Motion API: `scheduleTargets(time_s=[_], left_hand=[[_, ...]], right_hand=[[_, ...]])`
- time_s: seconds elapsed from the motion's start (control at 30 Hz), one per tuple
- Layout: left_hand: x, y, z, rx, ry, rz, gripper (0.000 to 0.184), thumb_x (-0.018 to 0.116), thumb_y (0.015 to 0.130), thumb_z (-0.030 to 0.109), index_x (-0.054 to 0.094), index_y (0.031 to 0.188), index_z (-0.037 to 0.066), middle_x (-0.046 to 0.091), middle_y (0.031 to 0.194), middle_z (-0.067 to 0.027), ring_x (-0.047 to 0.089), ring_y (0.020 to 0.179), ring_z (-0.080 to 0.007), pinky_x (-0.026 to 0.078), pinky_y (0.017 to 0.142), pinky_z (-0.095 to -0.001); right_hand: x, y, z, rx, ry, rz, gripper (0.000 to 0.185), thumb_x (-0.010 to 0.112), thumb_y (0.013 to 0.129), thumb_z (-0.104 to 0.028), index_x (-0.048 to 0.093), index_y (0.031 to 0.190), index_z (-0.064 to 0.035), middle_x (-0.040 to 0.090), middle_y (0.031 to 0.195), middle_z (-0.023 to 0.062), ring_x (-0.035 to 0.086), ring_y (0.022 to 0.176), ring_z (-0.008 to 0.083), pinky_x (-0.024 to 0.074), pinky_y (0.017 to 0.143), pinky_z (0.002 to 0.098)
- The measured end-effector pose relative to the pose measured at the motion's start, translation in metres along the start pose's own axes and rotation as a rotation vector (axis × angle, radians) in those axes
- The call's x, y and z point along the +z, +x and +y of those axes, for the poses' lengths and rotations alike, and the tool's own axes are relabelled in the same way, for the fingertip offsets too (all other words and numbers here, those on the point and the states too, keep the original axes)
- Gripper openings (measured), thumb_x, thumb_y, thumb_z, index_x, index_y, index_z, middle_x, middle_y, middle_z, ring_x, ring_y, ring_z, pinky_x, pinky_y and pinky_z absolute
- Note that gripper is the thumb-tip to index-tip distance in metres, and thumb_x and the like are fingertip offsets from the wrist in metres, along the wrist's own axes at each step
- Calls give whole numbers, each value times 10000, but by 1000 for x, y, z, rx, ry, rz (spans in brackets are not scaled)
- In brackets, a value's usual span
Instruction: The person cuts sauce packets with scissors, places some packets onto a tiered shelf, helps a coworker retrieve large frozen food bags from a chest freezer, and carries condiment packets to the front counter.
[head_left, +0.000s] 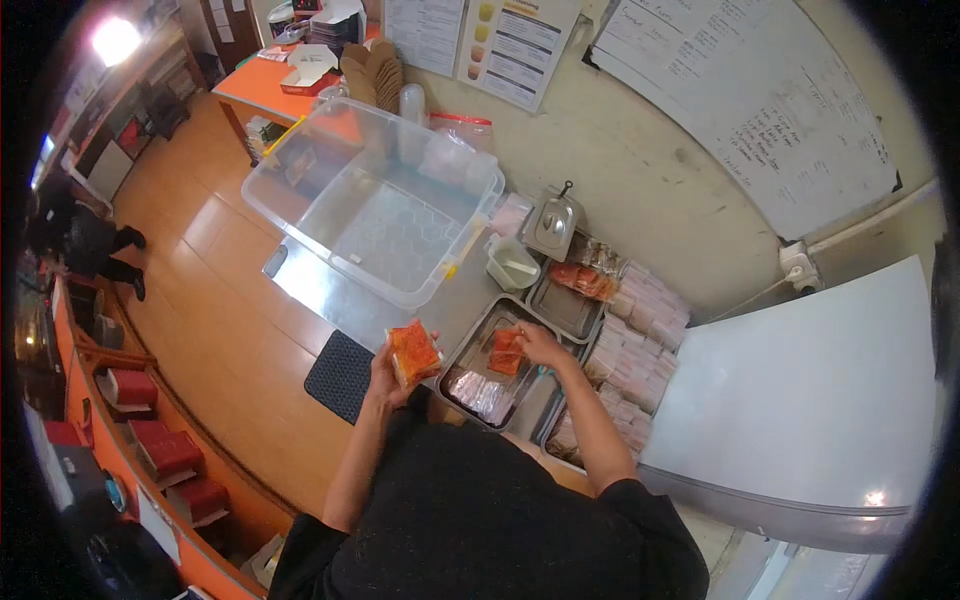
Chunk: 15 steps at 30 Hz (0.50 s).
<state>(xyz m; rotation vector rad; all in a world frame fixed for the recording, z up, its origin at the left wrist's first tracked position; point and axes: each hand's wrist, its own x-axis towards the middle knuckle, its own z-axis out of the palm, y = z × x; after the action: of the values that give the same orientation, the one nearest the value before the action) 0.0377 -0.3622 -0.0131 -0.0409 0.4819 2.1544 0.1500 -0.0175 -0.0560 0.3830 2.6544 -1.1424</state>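
My left hand (pixel 383 377) is closed around a small stack of flat packets (pixel 414 350) with orange-red contents, held above the worktop's front edge. To its right, my right hand (pixel 540 346) reaches into a shallow metal tray (pixel 461 347). Its fingers are pinched at the edge of another orange-red packet (pixel 505 353) lying there. Pale, clear-wrapped packets (pixel 481 394) fill the near end of this tray. Behind it, a second metal tray (pixel 567 318) has more orange-red packets (pixel 580 281) at its far end.
A large clear plastic bin (pixel 402 297) stands on the metal worktop (pixel 310 290). Beside it are a white tub (pixel 512 262) and a lidded steel container (pixel 552 222). Rows of pale packets (pixel 630 350) lie right, near a white appliance (pixel 800 390). Another person (pixel 85 235) is far left.
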Motion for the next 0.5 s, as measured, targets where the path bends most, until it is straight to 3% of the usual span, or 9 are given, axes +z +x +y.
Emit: scheduleTargets(time_s=[0.13,0.2,0.33,0.43,0.5], left_hand=[[-4,-1,-3,-9,9,-65,732,540,949,555,354,1522,140,476,1463,-212,558,1251,-394,518,977,-568],[0,-5,-1,-9,13,-47,730,545,946,553,360,1517,138,481,1457,-212,559,1249,-393,521,974,-567],[4,-5,1,-13,30,0,792,591,903,590,364,1519,147,489,1452,-202,551,1258,-402,486,1019,-573],[2,-4,0,-6,50,-12,794,597,899,586,363,1521,151,491,1451,-197,548,1260,-401,483,1021,-579],[3,-4,-2,-11,45,-7,792,595,900,586,363,1521,152,491,1449,-199,549,1258,-401,484,1017,-583]], right_hand=[[-16,-3,-16,10,108,-26,251,585,965,-176,553,1137,3,649,1037,203,634,974,349,481,863,421],[-15,-6,-14,7,158,41,196,588,966,-149,568,1114,-23,657,1008,151,610,960,233,471,861,370],[-17,-6,-11,-51,281,208,213,595,961,-143,580,1145,-37,667,993,102,613,954,229,469,860,357],[-40,-8,-26,2,314,131,230,603,951,-128,593,1155,-22,666,990,75,602,953,189,465,862,337],[-57,-12,-35,288,711,-108,232,610,937,-119,613,1135,2,668,1013,83,595,1001,159,462,899,329]])
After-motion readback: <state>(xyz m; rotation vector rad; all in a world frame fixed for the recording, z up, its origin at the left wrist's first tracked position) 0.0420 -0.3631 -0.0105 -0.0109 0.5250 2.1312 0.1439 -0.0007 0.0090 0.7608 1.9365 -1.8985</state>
